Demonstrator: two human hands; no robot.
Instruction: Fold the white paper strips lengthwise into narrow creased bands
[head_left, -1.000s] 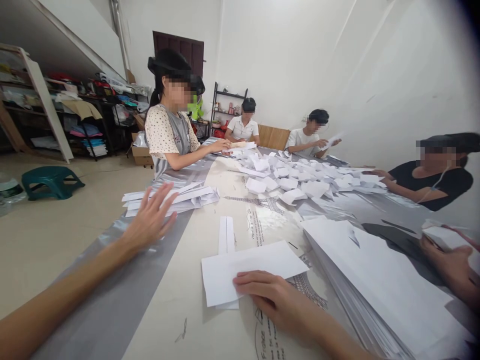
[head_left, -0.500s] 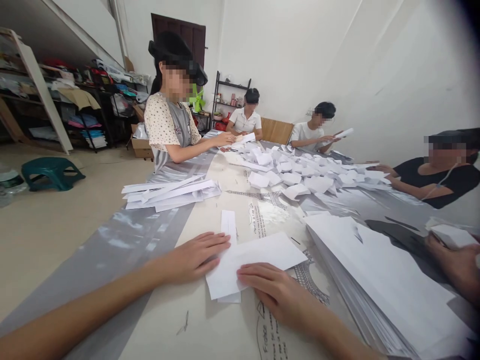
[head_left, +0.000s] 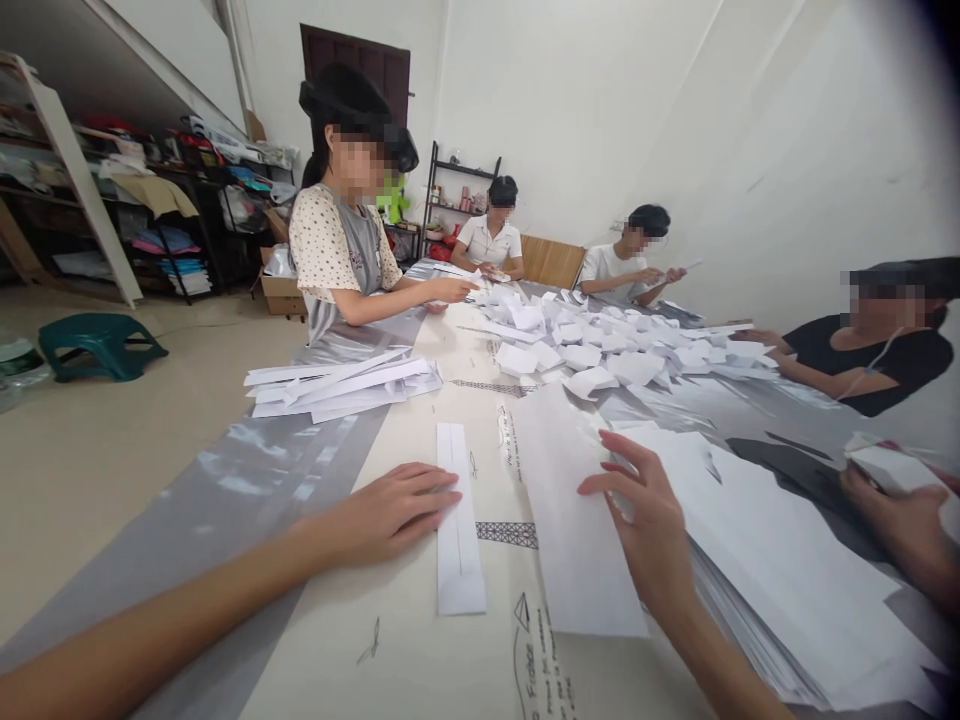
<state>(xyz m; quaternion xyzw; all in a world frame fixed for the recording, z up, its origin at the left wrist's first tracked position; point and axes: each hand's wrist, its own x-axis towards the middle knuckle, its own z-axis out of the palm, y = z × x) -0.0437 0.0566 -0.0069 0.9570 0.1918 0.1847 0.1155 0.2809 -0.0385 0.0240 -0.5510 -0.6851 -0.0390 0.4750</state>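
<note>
My left hand (head_left: 390, 510) lies flat on the table with its fingertips on the left edge of a narrow folded white paper strip (head_left: 459, 530). My right hand (head_left: 645, 520) has its fingers spread and rests on the right edge of a larger white sheet (head_left: 570, 520), which lies lengthwise beside the strip. Right of that sheet is a thick stack of white sheets (head_left: 757, 560).
A pile of folded strips (head_left: 345, 385) lies at the left of the printed table cover (head_left: 315, 600). A heap of folded white papers (head_left: 607, 350) fills the middle. Several people sit around the table; another person's hand (head_left: 907, 520) holds folded paper at right. A green stool (head_left: 94, 345) stands on the floor.
My left hand came back from the strip pile onto the narrow strip. My right hand slid the larger sheet off the strip to the right and turned it lengthwise.
</note>
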